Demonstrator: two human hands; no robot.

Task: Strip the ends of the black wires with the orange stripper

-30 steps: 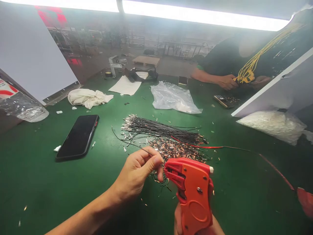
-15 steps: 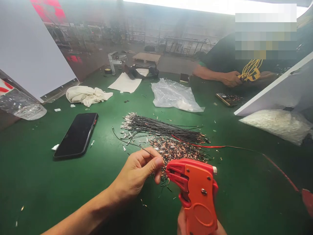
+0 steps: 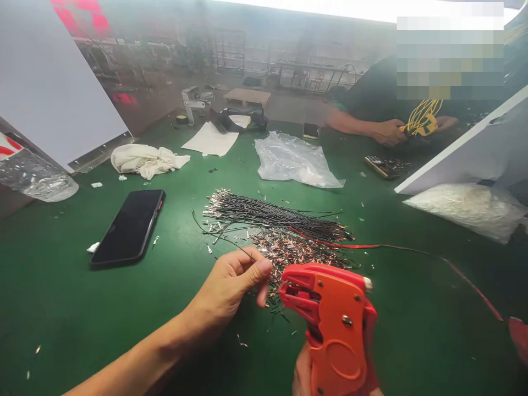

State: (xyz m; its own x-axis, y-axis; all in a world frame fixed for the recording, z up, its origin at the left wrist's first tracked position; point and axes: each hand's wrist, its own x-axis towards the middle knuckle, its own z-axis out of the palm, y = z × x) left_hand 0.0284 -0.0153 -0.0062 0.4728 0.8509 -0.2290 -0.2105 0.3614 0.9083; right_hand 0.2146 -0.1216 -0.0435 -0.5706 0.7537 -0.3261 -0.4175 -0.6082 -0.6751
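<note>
Between the thumb and fingers of my left hand [image 3: 235, 283] I pinch a thin black wire [image 3: 218, 236], whose free length curves up to the left. My right hand [image 3: 303, 368] is wrapped round the handle of a red and orange wire stripper [image 3: 336, 324]. Its jaws point left, just right of my left fingertips, and show a gap between them. The wire's end near the jaws is too small to make out. Behind my hands lies a bundle of black wires [image 3: 272, 212] with metal terminals at the left ends. A heap of short wire offcuts [image 3: 301, 250] spreads in front of it.
A phone [image 3: 128, 228] lies at left, with a white cloth [image 3: 148, 159] behind it. A clear plastic bag [image 3: 295, 159] is beyond the bundle. A red-and-dark strand [image 3: 400, 250] runs right. Another person's hand [image 3: 390, 132] holds a yellow tool behind the clear screen.
The wire stripper's jaws have parted and its trigger has moved forward from the handle. My left hand has shifted slightly left with the wire, away from the jaws.
</note>
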